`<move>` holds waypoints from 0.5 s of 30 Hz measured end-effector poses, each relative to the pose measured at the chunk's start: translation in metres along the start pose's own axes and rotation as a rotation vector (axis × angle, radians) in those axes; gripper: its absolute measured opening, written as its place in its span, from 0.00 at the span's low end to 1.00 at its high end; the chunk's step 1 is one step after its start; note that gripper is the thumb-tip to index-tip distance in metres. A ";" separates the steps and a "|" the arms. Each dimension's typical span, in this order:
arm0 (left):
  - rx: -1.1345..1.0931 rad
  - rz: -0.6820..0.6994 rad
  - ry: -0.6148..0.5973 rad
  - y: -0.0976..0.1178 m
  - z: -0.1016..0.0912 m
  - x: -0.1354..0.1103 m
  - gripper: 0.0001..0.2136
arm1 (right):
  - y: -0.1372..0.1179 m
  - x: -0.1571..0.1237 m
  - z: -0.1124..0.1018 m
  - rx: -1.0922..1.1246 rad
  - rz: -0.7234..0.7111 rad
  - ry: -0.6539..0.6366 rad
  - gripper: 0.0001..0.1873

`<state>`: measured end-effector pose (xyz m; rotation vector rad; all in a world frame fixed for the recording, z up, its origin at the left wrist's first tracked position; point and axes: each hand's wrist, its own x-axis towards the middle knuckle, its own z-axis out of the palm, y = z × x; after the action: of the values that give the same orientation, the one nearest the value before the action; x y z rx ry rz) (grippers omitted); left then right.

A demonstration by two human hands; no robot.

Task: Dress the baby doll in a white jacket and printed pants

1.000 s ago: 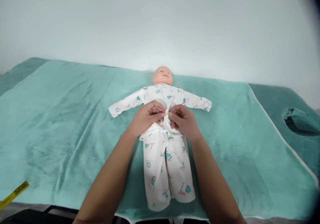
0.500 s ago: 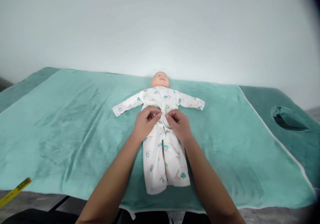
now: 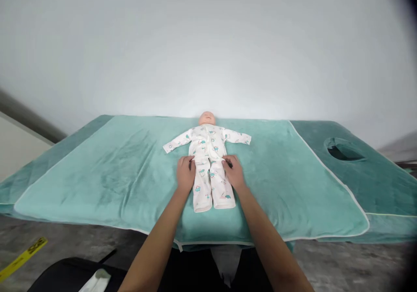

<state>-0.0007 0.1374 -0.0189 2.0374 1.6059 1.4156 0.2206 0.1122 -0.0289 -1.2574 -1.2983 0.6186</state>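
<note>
A baby doll [image 3: 207, 118] lies on its back with its head toward the wall and its sleeves spread wide. It wears a white baby outfit [image 3: 206, 146] with long sleeves, long legs and small teal and pink prints. My left hand [image 3: 185, 172] has its thumb and fingers closed on the outfit's left edge at hip height. At the opposite hip, my right hand [image 3: 233, 171] pinches the right edge the same way. The front of the outfit lies together over the chest and belly. Both trouser legs lie straight toward me, slightly apart.
A teal blanket [image 3: 280, 188] with pale piping covers the padded bed beneath. At the right, the teal cover [image 3: 391, 183] has an oval hole [image 3: 345, 153]. A black seat [image 3: 71, 274] with a white item on it and a yellow strip [image 3: 22, 257] are low at left.
Both hands have moved from the middle of the outfit's front outward and down to its hips. The front has been laid flatter. My view has drawn back, so more of the bed shows.
</note>
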 end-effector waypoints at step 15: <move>-0.102 -0.101 -0.079 0.003 -0.026 -0.015 0.11 | 0.016 0.004 -0.017 -0.019 0.036 -0.109 0.12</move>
<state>-0.0177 0.1134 -0.0111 1.9031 1.5491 1.3366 0.2421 0.1147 -0.0390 -1.2797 -1.3769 0.7105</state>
